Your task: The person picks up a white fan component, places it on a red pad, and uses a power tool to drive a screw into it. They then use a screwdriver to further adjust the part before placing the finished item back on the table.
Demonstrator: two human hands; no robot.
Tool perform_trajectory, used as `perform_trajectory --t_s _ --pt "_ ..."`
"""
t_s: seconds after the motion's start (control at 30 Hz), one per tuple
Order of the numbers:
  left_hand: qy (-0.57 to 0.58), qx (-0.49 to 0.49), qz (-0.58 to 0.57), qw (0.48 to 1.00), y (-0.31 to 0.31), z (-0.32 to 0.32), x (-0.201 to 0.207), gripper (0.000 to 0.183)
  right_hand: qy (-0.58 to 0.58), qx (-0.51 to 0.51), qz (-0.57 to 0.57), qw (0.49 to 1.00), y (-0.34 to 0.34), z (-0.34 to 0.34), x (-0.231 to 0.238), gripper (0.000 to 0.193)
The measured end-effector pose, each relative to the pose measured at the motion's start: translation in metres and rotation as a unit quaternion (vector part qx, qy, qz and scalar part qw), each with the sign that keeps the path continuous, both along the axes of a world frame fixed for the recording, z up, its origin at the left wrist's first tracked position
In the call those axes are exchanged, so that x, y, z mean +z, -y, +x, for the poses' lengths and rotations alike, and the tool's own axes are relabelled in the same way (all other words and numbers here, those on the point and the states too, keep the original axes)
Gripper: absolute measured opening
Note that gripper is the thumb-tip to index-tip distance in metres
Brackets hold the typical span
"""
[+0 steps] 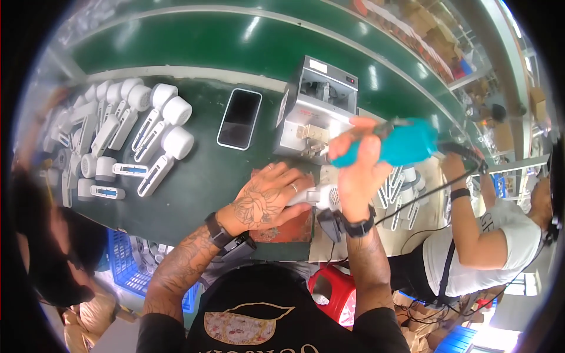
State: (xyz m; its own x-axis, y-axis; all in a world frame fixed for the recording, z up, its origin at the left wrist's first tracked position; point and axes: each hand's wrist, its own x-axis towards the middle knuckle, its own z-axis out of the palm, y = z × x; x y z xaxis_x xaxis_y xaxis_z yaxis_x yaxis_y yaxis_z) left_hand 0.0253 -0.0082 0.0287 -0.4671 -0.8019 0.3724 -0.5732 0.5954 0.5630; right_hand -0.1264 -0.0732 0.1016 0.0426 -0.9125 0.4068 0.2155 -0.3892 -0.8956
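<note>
My left hand (pixel 268 197) presses a white handheld fan (pixel 327 197) down over a reddish-brown mat (pixel 282 231), fingers closed round its handle. The fan's round grille end points right, partly behind my right wrist. Raised above it, my right hand (pixel 364 167) grips a teal electric screwdriver (pixel 406 144), tilted with its body to the right and a dark cord trailing from its right end. The driver's tip cannot be made out. Just beyond stands a grey metal box (pixel 318 106) like a screw feeder, its front close to the screwdriver.
Several white fans (pixel 162 159) lie at the left of the dark green bench, and more fans (pixel 406 194) at the right. A phone (pixel 240 119) rests behind my left hand. Below are a blue crate (pixel 120 265) and a red stool (pixel 335 294). A co-worker (pixel 488 253) stands right.
</note>
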Motion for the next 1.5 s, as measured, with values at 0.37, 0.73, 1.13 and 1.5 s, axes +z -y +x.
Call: perform_trajectory --t_s 0.37,0.73,1.13,1.5 --pt "-0.019 0.01 -0.019 1.0 -0.001 -0.003 -0.003 0.042 -0.039 0.014 -0.015 0.999 0.016 0.009 -0.019 0.034" --pt "0.002 0.011 0.031 0.999 0.002 -0.003 0.003 0.041 -0.042 0.011 0.023 0.999 -0.054 -0.036 -0.015 0.059" --pt "-0.004 0.011 0.025 1.0 0.003 -0.001 -0.001 0.043 -0.013 0.039 0.023 0.999 -0.053 -0.034 -0.039 0.048" --pt "0.011 0.034 -0.051 0.998 -0.001 -0.01 0.001 0.045 0.004 0.004 0.035 0.999 -0.062 -0.039 -0.043 0.045"
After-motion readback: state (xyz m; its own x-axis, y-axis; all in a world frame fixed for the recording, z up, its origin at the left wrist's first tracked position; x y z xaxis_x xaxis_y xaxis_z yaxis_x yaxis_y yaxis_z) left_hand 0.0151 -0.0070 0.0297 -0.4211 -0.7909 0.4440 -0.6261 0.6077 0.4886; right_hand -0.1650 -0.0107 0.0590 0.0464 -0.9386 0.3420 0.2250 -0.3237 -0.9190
